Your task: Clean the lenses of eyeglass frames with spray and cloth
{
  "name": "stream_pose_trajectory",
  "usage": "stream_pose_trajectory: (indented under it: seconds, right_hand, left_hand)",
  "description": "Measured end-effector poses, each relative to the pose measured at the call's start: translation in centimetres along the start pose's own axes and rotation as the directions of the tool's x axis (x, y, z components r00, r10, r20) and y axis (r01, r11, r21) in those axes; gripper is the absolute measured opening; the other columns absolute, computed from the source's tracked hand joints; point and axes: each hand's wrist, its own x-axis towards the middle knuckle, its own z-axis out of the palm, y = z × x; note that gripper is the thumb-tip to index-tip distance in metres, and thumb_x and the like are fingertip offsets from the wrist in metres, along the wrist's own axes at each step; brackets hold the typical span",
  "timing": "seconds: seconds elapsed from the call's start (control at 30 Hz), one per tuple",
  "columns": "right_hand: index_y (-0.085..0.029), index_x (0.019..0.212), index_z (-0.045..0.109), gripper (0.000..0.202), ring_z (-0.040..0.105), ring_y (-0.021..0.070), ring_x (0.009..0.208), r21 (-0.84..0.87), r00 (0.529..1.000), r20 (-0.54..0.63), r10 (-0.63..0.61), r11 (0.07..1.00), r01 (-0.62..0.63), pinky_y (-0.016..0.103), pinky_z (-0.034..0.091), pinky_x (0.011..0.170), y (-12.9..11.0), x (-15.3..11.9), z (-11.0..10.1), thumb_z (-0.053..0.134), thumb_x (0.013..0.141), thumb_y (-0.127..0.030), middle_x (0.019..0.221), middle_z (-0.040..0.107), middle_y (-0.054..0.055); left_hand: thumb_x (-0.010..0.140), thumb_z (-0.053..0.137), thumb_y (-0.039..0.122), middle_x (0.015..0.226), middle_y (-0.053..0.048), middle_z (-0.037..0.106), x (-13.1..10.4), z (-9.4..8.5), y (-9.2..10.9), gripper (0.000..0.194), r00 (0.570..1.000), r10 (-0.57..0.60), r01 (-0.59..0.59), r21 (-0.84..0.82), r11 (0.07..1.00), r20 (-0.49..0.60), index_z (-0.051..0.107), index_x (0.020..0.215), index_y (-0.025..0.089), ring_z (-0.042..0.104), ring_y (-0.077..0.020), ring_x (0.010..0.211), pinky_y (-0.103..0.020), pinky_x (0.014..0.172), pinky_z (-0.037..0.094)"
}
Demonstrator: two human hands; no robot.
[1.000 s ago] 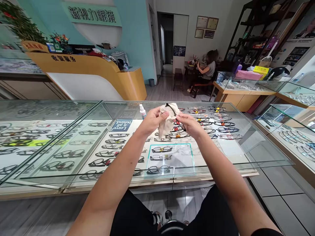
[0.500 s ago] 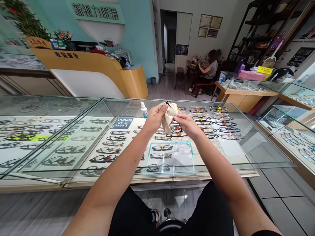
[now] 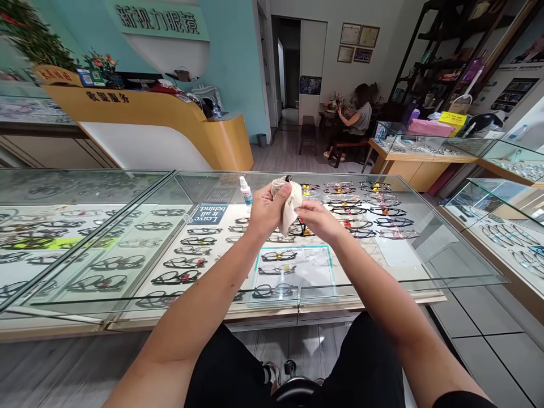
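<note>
**Cloth on, frame not set down yet**

My left hand (image 3: 266, 212) has a snug hold on a bunched pale cloth (image 3: 290, 215) around a dark piece (image 3: 288, 178), probably a glasses frame, mostly hidden. My right hand (image 3: 318, 220) pinches the cloth's right edge. All above the glass counter (image 3: 365, 266). Partway, I'd guess; can't tell what's finished. Spray bottle (image 3: 246, 191) stands far left.

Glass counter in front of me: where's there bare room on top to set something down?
The glass top looks free left of the spray bottle, over the blue sign, and right of your right hand, over the white sheet. It's crowded mid-counter, where your left hand holds the cloth. The eyeglasses appear beneath the glass.
</note>
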Motion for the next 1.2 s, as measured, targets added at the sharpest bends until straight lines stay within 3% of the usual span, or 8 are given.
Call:
stream_pose_trajectory:
  seconds: [0.2, 0.37, 0.57, 0.73, 0.87, 0.93, 1.03, 1.2]
  right_hand:
    - [-0.024, 0.082, 0.083, 0.044, 0.063, 0.0294, 0.133, -0.024, 0.993, -0.108, -0.05, 0.999, 0.048, 0.041, 0.045, 0.124, -0.3, 0.3, -0.9, 0.092, 0.079, -0.067, 0.13, 0.074, 0.007]
    - [-0.025, 0.096, 0.083, 0.04, 0.065, 0.0264, 0.129, 0.04, 0.957, -0.278, -0.081, 0.995, 0.096, 0.036, 0.056, 0.107, -2.7, 0.0, -2.1, 0.091, 0.077, -0.06, 0.141, 0.073, 0.007]
    - [-0.025, 0.084, 0.075, 0.04, 0.07, 0.0282, 0.129, 0.067, 0.947, -0.305, -0.101, 0.99, 0.127, 0.035, 0.054, 0.106, -3.2, -0.1, -2.6, 0.09, 0.077, -0.062, 0.109, 0.08, 0.007]
    - [-0.025, 0.082, 0.072, 0.044, 0.071, 0.0247, 0.099, -0.078, 0.957, -0.264, -0.119, 0.992, 0.102, 0.037, 0.053, 0.097, -2.8, 0.0, -2.9, 0.083, 0.083, -0.067, 0.088, 0.076, 0.005]
    - [-0.025, 0.079, 0.073, 0.04, 0.067, 0.0231, 0.092, -0.207, 0.974, -0.19, -0.124, 0.975, 0.084, 0.036, 0.05, 0.095, -3.2, -0.2, -3.3, 0.079, 0.088, -0.063, 0.083, 0.074, 0.003]
    - [-0.025, 0.077, 0.073, 0.039, 0.066, 0.0232, 0.091, -0.253, 0.98, -0.153, -0.13, 0.963, 0.089, 0.037, 0.049, 0.096, -3.6, -0.4, -3.4, 0.078, 0.088, -0.061, 0.083, 0.074, 0.003]
    - [-0.025, 0.073, 0.072, 0.036, 0.065, 0.0233, 0.088, -0.313, 0.982, -0.115, -0.152, 0.943, 0.109, 0.039, 0.048, 0.096, -4.6, -0.8, -3.4, 0.077, 0.089, -0.057, 0.081, 0.074, 0.002]
    - [-0.025, 0.07, 0.071, 0.028, 0.064, 0.0229, 0.08, -0.368, 0.992, -0.041, -0.119, 0.925, 0.096, 0.039, 0.049, 0.088, -6.6, -1.4, -2.9, 0.073, 0.089, -0.046, 0.073, 0.074, 0.001]
  left_hand:
    - [0.078, 0.082, 0.089, 0.066, -0.002, 0.067, 1.1, -0.8, -1.3, 0.07, 0.993, -0.114, 0.117, -0.097, 0.988, 0.042, 0.065, 0.078, 0.021, 0.067, -0.0169, 0.063, -0.029, 0.059, 0.053]
    - [0.073, 0.086, 0.088, 0.077, -0.002, 0.071, 2.2, -1.5, -2.2, 0.071, 0.992, -0.069, 0.056, -0.117, 0.991, -0.102, 0.067, 0.088, 0.021, 0.069, -0.0156, 0.07, -0.027, 0.063, 0.056]
    - [0.085, 0.077, 0.085, 0.067, 0.003, 0.055, 1.3, -1.5, -0.9, 0.062, 0.997, 0.048, -0.043, 0.068, 0.997, -0.062, 0.064, 0.085, 0.024, 0.049, -0.0119, 0.056, -0.026, 0.051, 0.04]
    - [0.098, 0.074, 0.066, 0.056, 0.005, 0.029, 0.0, -1.6, -0.5, 0.072, 0.979, 0.205, -0.193, 0.348, 0.918, 0.001, 0.03, 0.061, 0.023, 0.028, -0.0115, 0.053, -0.032, 0.054, 0.026]
    - [0.081, 0.091, 0.066, 0.077, 0.001, 0.06, 0.0, -1.5, -0.5, 0.053, 0.932, 0.361, -0.318, 0.504, 0.803, 0.013, 0.06, 0.084, 0.024, 0.054, -0.017, 0.07, -0.033, 0.069, 0.046]
    - [0.067, 0.099, 0.071, 0.108, -0.008, 0.073, 0.2, -1.3, -0.4, 0.07, 0.895, 0.44, -0.407, 0.55, 0.729, 0.079, 0.07, 0.11, 0.024, 0.069, -0.027, 0.099, -0.04, 0.091, 0.056]
    - [0.073, 0.094, 0.076, 0.134, -0.016, 0.073, 0.5, -1.4, -0.6, 0.079, 0.843, 0.501, -0.513, 0.573, 0.638, 0.197, 0.072, 0.128, 0.024, 0.067, -0.0367, 0.13, -0.05, 0.114, 0.053]
    - [0.083, 0.085, 0.079, 0.136, -0.017, 0.076, 0.4, -1.9, -1.0, 0.077, 0.826, 0.526, -0.53, 0.6, 0.599, 0.205, 0.073, 0.138, 0.025, 0.069, -0.0372, 0.128, -0.051, 0.11, 0.055]
